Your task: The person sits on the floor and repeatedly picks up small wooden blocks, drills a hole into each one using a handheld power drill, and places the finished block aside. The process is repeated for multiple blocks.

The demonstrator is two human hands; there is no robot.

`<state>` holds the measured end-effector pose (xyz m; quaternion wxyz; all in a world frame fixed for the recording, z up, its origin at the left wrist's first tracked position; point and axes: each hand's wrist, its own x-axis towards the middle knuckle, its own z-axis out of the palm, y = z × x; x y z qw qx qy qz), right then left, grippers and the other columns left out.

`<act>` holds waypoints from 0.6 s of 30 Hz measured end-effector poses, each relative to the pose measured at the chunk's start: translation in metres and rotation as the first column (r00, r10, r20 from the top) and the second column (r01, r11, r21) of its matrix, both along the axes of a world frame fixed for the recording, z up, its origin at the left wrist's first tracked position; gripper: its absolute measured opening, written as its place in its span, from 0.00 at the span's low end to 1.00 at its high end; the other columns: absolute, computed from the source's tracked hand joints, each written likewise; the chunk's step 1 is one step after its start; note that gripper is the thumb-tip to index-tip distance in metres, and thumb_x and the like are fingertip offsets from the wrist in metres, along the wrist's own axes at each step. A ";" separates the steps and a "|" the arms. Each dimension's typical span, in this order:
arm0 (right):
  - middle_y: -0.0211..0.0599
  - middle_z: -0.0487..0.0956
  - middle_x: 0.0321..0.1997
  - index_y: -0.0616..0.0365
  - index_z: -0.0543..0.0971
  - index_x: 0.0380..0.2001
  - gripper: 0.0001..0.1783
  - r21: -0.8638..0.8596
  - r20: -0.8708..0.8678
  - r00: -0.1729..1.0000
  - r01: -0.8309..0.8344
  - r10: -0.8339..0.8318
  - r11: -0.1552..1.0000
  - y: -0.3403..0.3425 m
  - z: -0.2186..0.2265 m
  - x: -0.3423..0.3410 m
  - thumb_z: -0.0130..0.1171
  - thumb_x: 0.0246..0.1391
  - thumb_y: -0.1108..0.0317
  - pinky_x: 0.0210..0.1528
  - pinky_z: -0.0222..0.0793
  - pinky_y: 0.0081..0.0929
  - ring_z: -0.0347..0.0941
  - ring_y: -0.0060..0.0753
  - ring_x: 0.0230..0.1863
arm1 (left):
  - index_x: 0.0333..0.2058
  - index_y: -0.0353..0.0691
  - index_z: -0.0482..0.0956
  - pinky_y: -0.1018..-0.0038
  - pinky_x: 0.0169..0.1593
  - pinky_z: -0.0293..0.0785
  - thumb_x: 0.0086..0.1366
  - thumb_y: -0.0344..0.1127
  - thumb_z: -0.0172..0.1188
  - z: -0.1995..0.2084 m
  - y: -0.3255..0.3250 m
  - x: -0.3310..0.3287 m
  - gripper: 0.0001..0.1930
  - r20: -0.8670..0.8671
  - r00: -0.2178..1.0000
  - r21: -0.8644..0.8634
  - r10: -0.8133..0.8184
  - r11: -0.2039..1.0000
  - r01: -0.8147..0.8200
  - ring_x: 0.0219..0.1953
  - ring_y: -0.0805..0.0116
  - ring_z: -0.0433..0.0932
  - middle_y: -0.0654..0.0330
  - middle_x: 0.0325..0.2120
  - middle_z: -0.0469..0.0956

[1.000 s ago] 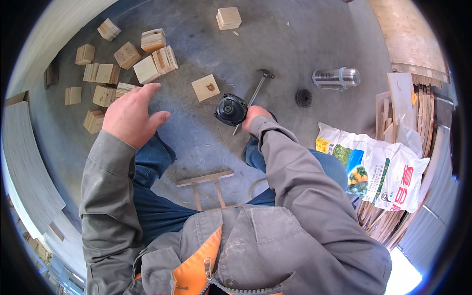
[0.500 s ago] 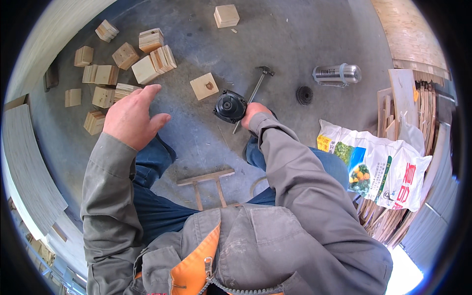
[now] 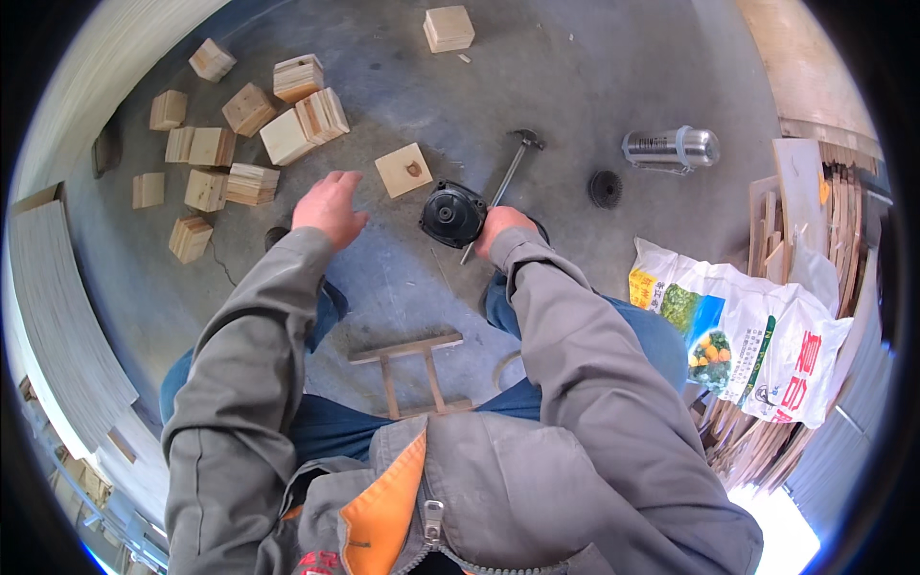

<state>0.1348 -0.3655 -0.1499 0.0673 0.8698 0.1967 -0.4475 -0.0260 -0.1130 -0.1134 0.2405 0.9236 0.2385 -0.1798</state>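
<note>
A black tool (image 3: 452, 213) is gripped by the right hand (image 3: 504, 230), which is clamped at its side with the fingers partly hidden; the tool is seen between that hand and a flat wooden square (image 3: 402, 170) on the floor (image 3: 565, 81). The left hand (image 3: 331, 208) is held over the floor, thumb and fingers apart. A hammer (image 3: 509, 175) is partly covered by the right hand. Wooden blocks (image 3: 286, 137) are scattered to the left; a steel flask (image 3: 659, 147) is laid to the right.

Left hand (image 3: 329, 208) seemingly has room rightward, but wooden blocks (image 3: 253, 184) crowd leftward.
</note>
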 end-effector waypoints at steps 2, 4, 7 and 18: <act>0.46 0.87 0.51 0.51 0.88 0.47 0.21 0.001 -0.027 1.000 -0.007 0.007 1.000 0.004 0.001 0.000 0.68 0.48 0.61 0.57 0.80 0.41 0.83 0.50 0.55 | 0.64 0.43 0.73 0.61 0.68 0.70 0.55 0.38 0.75 -0.031 -0.008 0.007 0.37 0.022 0.999 -0.030 0.038 0.999 -0.037 0.67 0.50 0.70 0.52 0.65 0.72; 0.46 0.87 0.51 0.51 0.88 0.47 0.21 -0.005 -0.027 1.000 0.000 0.000 1.000 0.002 0.002 0.001 0.69 0.47 0.61 0.57 0.80 0.41 0.83 0.50 0.55 | 0.65 0.44 0.72 0.60 0.69 0.70 0.54 0.37 0.76 -0.061 -0.019 0.015 0.39 0.081 0.996 -0.071 0.030 0.997 -0.024 0.69 0.50 0.68 0.53 0.67 0.70; 0.45 0.87 0.51 0.51 0.87 0.49 0.22 0.002 -0.033 0.999 0.016 -0.015 1.000 0.000 0.002 0.003 0.69 0.47 0.61 0.57 0.80 0.41 0.83 0.51 0.55 | 0.66 0.46 0.70 0.58 0.69 0.69 0.52 0.35 0.76 -0.093 -0.029 0.024 0.42 0.120 0.993 -0.060 -0.002 0.998 0.009 0.70 0.49 0.65 0.54 0.68 0.68; 0.45 0.86 0.53 0.49 0.83 0.53 0.21 -0.037 -0.063 0.997 0.036 -0.038 0.999 0.006 0.014 0.007 0.65 0.55 0.63 0.60 0.78 0.43 0.81 0.52 0.57 | 0.65 0.43 0.71 0.58 0.70 0.67 0.60 0.34 0.68 -0.157 -0.001 0.047 0.33 0.229 0.973 -0.053 -0.034 0.997 0.048 0.70 0.46 0.65 0.53 0.68 0.67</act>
